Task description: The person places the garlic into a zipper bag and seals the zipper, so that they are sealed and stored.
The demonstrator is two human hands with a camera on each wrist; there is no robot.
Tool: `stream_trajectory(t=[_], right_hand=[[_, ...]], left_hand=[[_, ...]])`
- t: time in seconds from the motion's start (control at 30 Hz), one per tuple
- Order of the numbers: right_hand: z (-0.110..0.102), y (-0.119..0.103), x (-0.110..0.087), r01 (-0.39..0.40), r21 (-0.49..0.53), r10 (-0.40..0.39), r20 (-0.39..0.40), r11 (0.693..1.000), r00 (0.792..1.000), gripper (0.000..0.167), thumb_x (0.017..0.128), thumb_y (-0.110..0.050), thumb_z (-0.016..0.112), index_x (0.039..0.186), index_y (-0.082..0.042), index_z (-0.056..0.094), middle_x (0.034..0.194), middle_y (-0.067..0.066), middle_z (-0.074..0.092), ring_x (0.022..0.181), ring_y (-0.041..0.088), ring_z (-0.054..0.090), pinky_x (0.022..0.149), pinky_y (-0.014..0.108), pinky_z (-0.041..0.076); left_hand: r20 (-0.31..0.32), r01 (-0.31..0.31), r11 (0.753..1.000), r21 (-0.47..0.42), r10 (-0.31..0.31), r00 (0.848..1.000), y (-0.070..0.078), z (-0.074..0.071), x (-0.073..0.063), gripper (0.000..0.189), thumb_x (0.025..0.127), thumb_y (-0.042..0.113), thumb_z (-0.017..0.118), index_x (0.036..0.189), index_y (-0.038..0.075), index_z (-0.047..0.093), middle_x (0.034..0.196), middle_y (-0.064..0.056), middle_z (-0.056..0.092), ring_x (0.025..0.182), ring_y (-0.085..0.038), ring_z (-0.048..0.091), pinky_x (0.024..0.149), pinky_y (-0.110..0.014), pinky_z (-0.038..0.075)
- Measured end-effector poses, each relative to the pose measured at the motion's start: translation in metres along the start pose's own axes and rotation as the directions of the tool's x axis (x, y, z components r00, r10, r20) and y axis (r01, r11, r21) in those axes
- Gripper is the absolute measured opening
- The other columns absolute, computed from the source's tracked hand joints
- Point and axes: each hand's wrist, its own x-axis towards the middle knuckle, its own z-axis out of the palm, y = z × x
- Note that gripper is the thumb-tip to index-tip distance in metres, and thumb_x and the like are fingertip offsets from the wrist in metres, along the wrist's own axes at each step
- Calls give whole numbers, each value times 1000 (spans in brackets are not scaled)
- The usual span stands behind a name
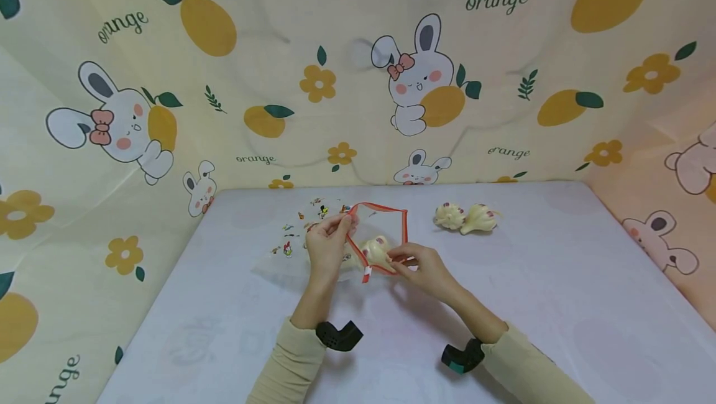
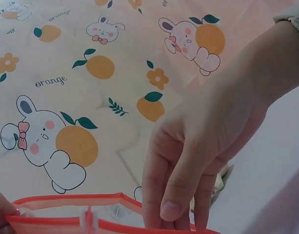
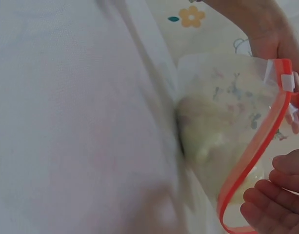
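Observation:
A clear zip bag [image 1: 288, 248] with small cartoon prints and a red rim [image 1: 405, 227] lies on the table, its mouth spread wide. My left hand [image 1: 327, 245] pinches the left side of that rim between thumb and fingers. Cream garlic bulbs [image 3: 203, 131] show through the plastic in the right wrist view; one bulb [image 1: 376, 248] is visible through the mouth in the head view. At the opposite side of the opening is my right hand [image 1: 419, 267], fingers loosely extended and holding nothing. Its fingertips overlap the rim in the left wrist view [image 2: 188, 161]. A white slider [image 3: 288, 82] sits at the rim's corner.
Two more garlic bulbs [image 1: 465, 217] lie side by side at the back right of the white table [image 1: 559, 280]. Behind it stands a backdrop [image 1: 358, 68] printed with rabbits and oranges. Each wrist wears a black camera mount [image 1: 339, 335].

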Motion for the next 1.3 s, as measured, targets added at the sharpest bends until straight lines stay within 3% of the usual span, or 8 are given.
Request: stream_trajectory(t=[0.4, 0.63, 1.3], right_hand=[[-18, 2, 0, -20, 7, 20, -70, 1000, 997, 20, 83, 2, 70, 103, 6, 68, 100, 21, 73, 89, 31, 71, 74, 21, 61], [-27, 4, 1, -52, -7, 51, -85, 999, 995, 22, 84, 0, 70, 105, 5, 68, 100, 19, 74, 91, 32, 70, 75, 29, 63], [-46, 9, 3, -105, -32, 100, -128, 994, 987, 22, 87, -5, 69, 106, 5, 67, 102, 21, 73, 91, 31, 70, 77, 30, 62]], left_hand=[[1, 7, 1000, 5, -7, 1000, 0, -1, 1, 17, 90, 8, 66, 101, -4, 71, 101, -21, 74, 80, -5, 72, 75, -17, 61], [-3, -1, 1000, -5, 1, 1000, 0, 0, 1, 18, 90, 8, 67, 100, -6, 71, 101, -23, 74, 79, -5, 71, 76, -18, 61], [1, 11, 1000, 16, -11, 1000, 2, -1, 1, 18, 91, 9, 65, 102, -4, 71, 102, -20, 74, 82, -7, 73, 75, -17, 61]])
